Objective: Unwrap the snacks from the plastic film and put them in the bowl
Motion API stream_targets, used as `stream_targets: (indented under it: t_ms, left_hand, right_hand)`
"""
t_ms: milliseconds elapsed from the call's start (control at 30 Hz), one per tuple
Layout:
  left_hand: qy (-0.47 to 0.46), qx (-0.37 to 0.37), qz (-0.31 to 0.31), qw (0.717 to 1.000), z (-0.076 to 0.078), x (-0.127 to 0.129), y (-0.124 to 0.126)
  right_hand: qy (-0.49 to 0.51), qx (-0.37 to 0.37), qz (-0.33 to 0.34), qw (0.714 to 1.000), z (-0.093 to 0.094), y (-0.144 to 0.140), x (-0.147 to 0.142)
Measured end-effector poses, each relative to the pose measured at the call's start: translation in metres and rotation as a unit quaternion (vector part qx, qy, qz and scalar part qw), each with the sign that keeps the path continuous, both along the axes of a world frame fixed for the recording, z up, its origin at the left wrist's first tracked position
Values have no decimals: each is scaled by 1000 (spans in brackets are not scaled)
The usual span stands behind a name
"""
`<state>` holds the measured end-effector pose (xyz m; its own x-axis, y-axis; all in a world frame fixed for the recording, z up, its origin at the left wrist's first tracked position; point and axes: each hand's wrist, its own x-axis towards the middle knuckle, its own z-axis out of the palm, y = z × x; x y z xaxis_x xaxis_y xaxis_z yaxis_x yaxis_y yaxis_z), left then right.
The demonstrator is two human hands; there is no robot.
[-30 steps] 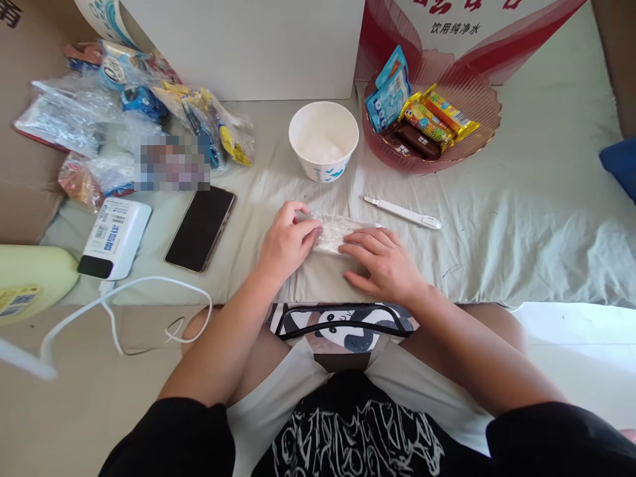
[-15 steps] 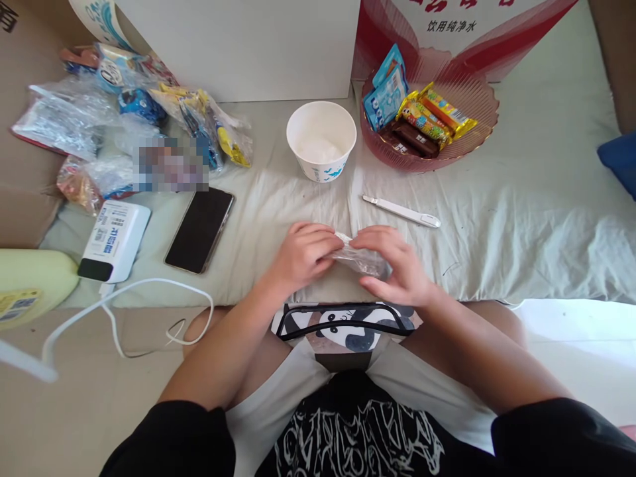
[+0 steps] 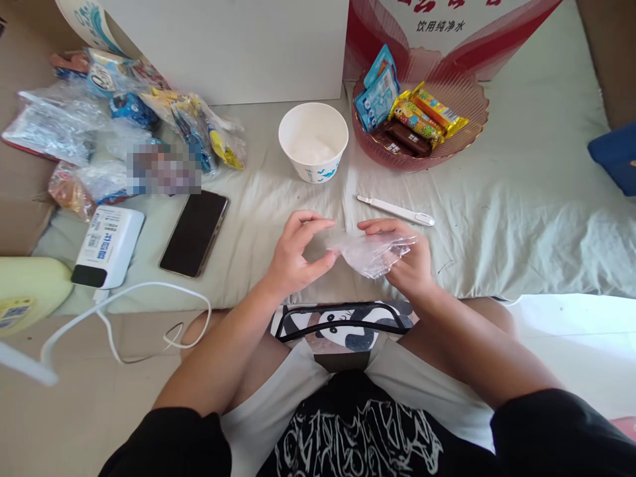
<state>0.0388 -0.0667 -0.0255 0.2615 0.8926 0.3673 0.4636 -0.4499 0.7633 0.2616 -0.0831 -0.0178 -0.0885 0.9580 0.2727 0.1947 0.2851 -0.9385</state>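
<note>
- Above the front edge of the cloth-covered surface [image 3: 497, 218], a small clear plastic bag [image 3: 370, 252] was held lifted off the cloth, between the two hands.
- The bag's bulk was grasped in the right hand [image 3: 410, 262], with fingers curled over its top edge.
- The bag's left corner was pinched between thumb and fingertips of the left hand [image 3: 293, 255].
- A white paper cup [image 3: 313, 140] was positioned beyond the hands, upright on the cloth.
- A white pen-shaped tool [image 3: 395, 210] was laid flat just beyond the right hand, apart from it.
- A pink ribbed bowl [image 3: 462, 99] containing wrapped snacks [image 3: 415, 119] was located right of the cup.
- A dark phone [image 3: 193, 233] and a white device [image 3: 106, 245] were laid to the left, near a pile of plastic packets [image 3: 99, 126].
</note>
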Motion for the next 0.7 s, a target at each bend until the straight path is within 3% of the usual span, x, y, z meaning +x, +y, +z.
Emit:
stream_targets:
  t_ms: [67,133,267,467,567,700]
  left_hand:
    - [16,60,25,998,-1,-3,-2]
    - [1,63,-3,998,-5,-5,-3]
    - [-20,-30,-97,995,-13,-5,-3]
    - [-90,-110,-84,986,-12,-5,2]
    - [-116,-178,-120,970,-13,-3,2]
    - [-118,-180,-121,969,-14,2,0]
  right_hand:
    - [-10,35,-50,998,3,-1,2]
    - [-44,77,-58,994,5,-3,4]
    - [-122,118,0,985,6,-6,6]
    - [-125,151,33,980,-1,-4,3]
    - [-120,132,36,983,-1,-3,5]
    - [-133,100,46,985,-2,-3,6]
